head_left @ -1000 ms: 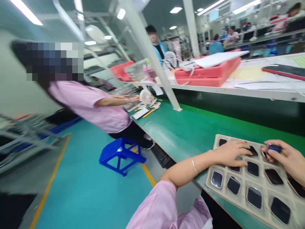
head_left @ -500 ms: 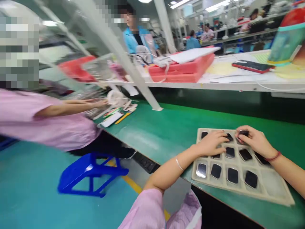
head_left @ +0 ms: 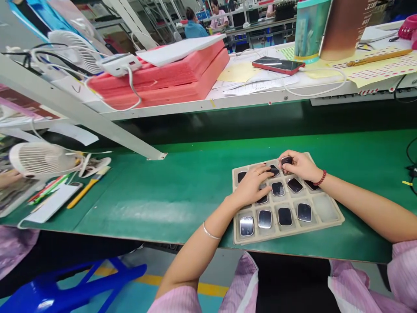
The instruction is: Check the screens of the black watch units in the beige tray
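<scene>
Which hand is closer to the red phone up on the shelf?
Right. The right hand sits at the tray's far edge, below the red phone. The left hand lies lower and more leftward on the tray.

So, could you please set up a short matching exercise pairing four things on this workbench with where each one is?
Things:
1. right hand
2. left hand
3. red phone
4. white desk fan

Places:
a. on the raised white shelf, on papers, cable attached
b. at the tray's far edge, pinching a small dark part
c. far left of the green bench, beside a yellow-handled tool
d. flat on the tray's left side, over its pockets

Pairs: 1-b, 2-d, 3-a, 4-c. The tray lies on the green bench.
</scene>
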A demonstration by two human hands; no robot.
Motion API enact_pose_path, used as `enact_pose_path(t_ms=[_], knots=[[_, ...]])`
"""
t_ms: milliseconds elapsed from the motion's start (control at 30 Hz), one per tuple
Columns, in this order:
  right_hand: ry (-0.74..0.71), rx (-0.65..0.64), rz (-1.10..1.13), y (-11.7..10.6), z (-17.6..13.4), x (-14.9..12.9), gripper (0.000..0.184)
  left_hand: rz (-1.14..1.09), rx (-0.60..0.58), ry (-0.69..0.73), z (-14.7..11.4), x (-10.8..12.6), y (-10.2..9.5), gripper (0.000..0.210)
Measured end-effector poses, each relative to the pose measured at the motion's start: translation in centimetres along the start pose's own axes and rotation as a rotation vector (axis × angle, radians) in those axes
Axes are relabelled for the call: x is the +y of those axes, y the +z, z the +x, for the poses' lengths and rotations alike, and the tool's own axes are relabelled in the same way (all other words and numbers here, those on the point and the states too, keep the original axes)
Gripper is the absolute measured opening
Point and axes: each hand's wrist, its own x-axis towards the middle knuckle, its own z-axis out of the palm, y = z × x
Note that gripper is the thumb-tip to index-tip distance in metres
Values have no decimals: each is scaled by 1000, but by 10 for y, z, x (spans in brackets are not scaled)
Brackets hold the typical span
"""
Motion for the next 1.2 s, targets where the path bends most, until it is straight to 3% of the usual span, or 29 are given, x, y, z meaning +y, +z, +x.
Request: enact_pose_path(t_ms=[267, 633, 833, 1033, 1200], knots=[[23, -40, 81, -2, -1, -1, 34, 7, -9, -4, 0, 0, 0, 42], [22, -39, 53, -2, -1, 2, 24, 4, -6, -6, 0, 0, 0, 42], [167, -7, 312, -8, 2, -6, 35, 1, -1, -9, 0, 0, 0, 42], [260, -35, 700, -5, -12, -49, 28, -9, 23, 11, 0, 0, 0, 42], [208, -316, 795, 43, -61, -117, 29, -42, 61, 36, 0, 0, 0, 42]])
